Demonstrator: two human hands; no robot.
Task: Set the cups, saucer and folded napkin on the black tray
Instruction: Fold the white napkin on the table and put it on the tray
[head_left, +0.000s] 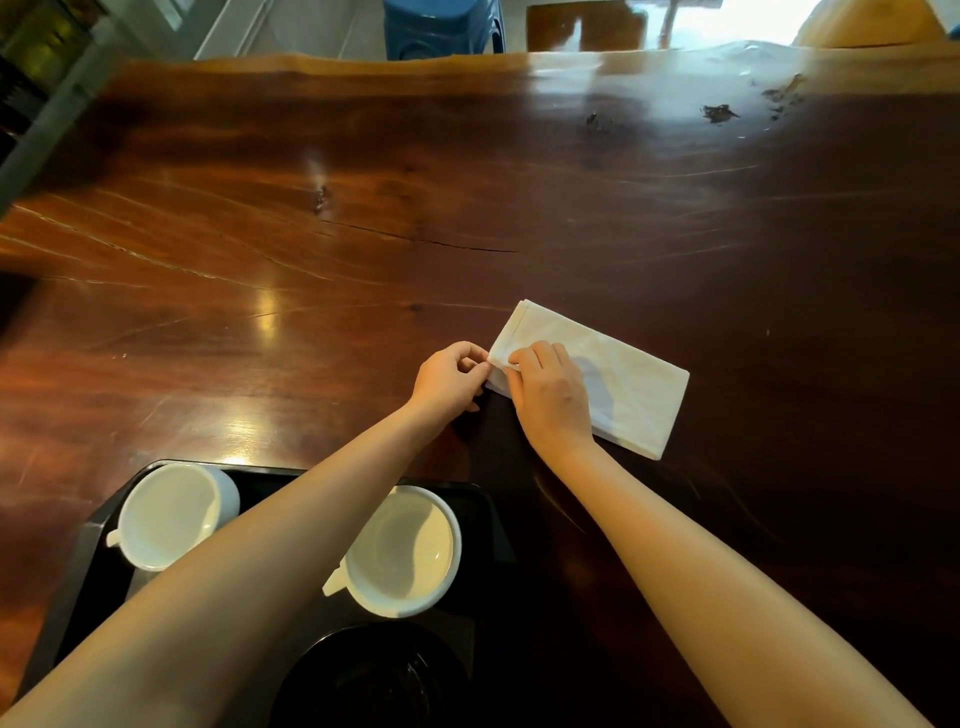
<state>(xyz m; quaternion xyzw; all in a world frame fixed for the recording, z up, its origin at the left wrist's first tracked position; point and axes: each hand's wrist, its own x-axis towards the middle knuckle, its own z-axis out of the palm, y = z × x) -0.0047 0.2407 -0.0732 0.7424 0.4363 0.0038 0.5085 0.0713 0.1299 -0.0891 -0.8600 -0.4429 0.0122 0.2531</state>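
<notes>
A white folded napkin (628, 384) lies flat on the dark wooden table (363, 218), right of centre. My left hand (451, 378) and my right hand (550, 395) both pinch its near-left corner. At the lower left sits the black tray (93, 551). Two empty white cups stand on it, one at the left (171, 514) and one at the middle (402, 551), handles pointing left. A black saucer (363, 675) rests at the tray's near edge. My left forearm crosses over the tray and hides part of it.
A blue stool (441, 26) and a wooden chair (587, 26) stand beyond the table's far edge. A wooden seat back (862, 23) shows at the top right. Glare falls on the table's far right corner.
</notes>
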